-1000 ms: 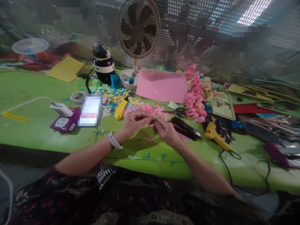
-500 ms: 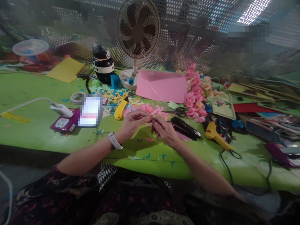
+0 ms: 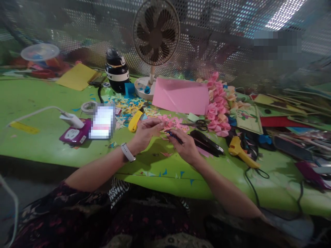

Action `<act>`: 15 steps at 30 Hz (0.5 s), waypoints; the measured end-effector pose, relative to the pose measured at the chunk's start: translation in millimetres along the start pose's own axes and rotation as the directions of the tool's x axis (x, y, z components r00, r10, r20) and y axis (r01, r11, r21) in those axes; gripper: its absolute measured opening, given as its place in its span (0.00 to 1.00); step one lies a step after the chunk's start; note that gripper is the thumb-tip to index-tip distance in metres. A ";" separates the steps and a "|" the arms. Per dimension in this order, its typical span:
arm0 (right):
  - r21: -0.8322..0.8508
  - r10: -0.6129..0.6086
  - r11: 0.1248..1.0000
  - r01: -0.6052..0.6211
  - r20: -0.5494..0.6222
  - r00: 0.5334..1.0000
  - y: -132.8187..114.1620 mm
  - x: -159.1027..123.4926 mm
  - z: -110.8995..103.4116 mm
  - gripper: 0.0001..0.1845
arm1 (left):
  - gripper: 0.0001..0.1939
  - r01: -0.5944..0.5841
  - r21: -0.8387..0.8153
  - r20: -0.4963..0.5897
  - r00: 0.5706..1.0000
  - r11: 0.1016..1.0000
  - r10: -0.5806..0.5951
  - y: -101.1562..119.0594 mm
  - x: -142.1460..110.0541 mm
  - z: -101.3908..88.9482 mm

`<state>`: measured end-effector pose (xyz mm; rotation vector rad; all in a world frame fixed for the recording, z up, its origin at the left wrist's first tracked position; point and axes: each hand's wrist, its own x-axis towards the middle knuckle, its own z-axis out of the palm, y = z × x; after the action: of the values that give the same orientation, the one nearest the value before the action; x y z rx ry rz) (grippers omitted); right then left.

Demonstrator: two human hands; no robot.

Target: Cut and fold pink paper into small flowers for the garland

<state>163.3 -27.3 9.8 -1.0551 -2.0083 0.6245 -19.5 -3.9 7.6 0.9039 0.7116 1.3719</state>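
Observation:
My left hand (image 3: 144, 134), with a white band at the wrist, is closed in a pinch over the table. Whatever its fingertips hold is too small to make out against the pink paper pieces (image 3: 177, 123) behind. Facing it, my right hand (image 3: 185, 146) is closed around a slim dark blue object (image 3: 174, 136), mostly hidden by the fingers; its tip points toward the left fingertips. Just beyond lie scissors (image 3: 201, 125) with dark handles. A black stapler (image 3: 208, 143) rests to the right of my right hand, and a yellow cutter (image 3: 135, 120) beside my left.
A pink sheet (image 3: 181, 96) lies before a fan (image 3: 156, 36). Pink paper flowers (image 3: 216, 110) are heaped at its right, near a yellow glue gun (image 3: 243, 152) with a cable. On the left are a lit phone (image 3: 101, 121), a purple power block (image 3: 76, 132) and a black bottle (image 3: 117, 74).
My hands have drawn slightly apart at the fingertips. The dark blue object in my right hand now shows more clearly. The whole view has shifted a little.

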 end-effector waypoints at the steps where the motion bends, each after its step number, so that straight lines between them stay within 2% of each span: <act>1: 0.007 0.018 1.000 -0.018 0.008 1.000 0.2 -0.2 -0.1 0.12 | 0.16 0.019 -0.012 0.006 1.000 1.000 -0.019 0.0 0.4 -0.1; 9: 0.064 0.113 0.992 -0.112 -0.016 0.993 1.0 -8.3 9.4 0.14 | 0.16 -0.072 0.038 -0.055 0.996 0.997 0.074 -0.7 -1.8 3.5; 15: 0.190 0.145 0.970 -0.152 0.051 0.988 0.2 -6.0 7.7 0.14 | 0.14 -0.050 0.014 0.008 0.999 0.999 0.050 -0.2 -2.0 3.0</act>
<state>159.3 -32.8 2.7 -1.0878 -1.8674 0.9058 -17.1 -6.2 8.7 0.9436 0.6980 1.4085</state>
